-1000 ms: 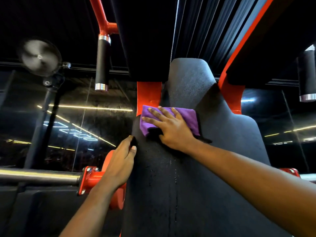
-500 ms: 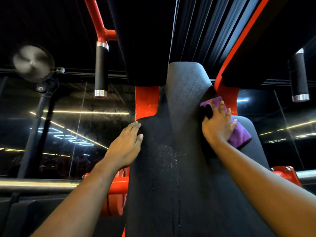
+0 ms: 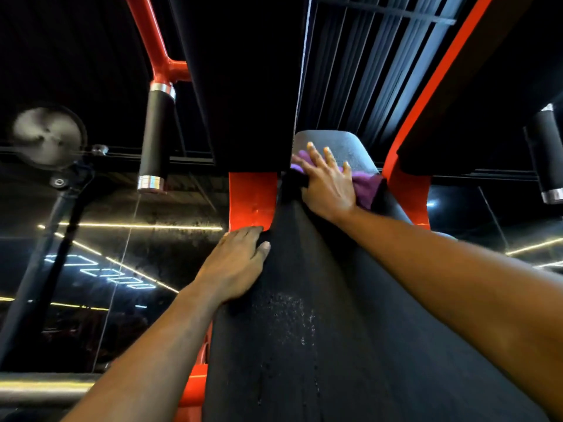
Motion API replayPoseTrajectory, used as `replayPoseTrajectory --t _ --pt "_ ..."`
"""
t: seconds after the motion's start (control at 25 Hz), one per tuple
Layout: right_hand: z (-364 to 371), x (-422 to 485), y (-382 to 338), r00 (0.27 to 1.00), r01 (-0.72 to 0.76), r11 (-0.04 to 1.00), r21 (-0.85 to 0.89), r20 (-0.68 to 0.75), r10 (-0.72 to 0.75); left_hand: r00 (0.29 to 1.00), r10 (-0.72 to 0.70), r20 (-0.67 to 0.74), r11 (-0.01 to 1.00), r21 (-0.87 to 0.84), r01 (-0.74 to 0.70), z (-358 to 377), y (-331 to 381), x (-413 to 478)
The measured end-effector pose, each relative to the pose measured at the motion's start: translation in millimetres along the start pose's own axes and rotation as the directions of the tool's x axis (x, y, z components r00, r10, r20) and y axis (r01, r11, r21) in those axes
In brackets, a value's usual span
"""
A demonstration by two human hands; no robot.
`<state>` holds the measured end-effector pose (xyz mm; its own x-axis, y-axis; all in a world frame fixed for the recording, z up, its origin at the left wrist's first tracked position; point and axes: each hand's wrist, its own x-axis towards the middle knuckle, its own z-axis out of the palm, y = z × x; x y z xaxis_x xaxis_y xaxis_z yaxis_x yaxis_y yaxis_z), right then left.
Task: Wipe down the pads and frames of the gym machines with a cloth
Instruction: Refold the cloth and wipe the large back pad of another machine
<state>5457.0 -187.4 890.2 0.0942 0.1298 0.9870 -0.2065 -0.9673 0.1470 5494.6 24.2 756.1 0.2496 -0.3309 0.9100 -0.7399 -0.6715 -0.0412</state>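
Observation:
A tall black back pad (image 3: 307, 330) fills the middle of the view, narrowing to a head section near the top. Fine wet droplets speckle its middle. My right hand (image 3: 327, 184) presses a purple cloth (image 3: 367, 185) flat against the narrow head section, fingers spread and straight. My left hand (image 3: 236, 263) rests on the pad's left edge with fingers lying along it and the thumb on the front face. The red frame (image 3: 253, 199) shows behind the pad on both sides.
A black padded handle (image 3: 155, 135) hangs from a red tube at upper left, and another black handle (image 3: 548, 153) hangs at the right edge. A chrome bar (image 3: 42, 388) runs along the lower left. A mirrored wall with light strips lies behind.
My right hand has carried the cloth from the pad's right shoulder up onto the narrow head section. My left hand has stayed on the left edge of the pad.

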Motion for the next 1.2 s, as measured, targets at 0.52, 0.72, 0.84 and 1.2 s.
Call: replayPoseTrajectory --t 0.52,0.72,0.84,1.2 --pt "-7.1 -57.2 -0.4 0.980 0.198 0.976 0.089 0.002 -0.199 0.966 -0.166 -0.199 0.981 0.067 0.182 13.1 26.9 10.4" --pt "-10.6 17.6 10.8 0.997 0.070 0.996 0.056 0.011 -0.071 0.961 -0.149 -0.232 0.976 0.123 0.181 16.3 26.9 10.3" --pt "-22.5 70.7 44.2 0.990 -0.138 0.984 0.110 0.040 0.134 0.956 -0.128 -0.262 0.976 0.137 0.169 20.3 23.3 10.1" --pt "-16.1 -71.0 45.7 0.999 -0.026 0.986 0.164 -0.030 0.031 0.971 -0.158 -0.178 0.983 0.069 0.173 14.1 28.4 4.2"
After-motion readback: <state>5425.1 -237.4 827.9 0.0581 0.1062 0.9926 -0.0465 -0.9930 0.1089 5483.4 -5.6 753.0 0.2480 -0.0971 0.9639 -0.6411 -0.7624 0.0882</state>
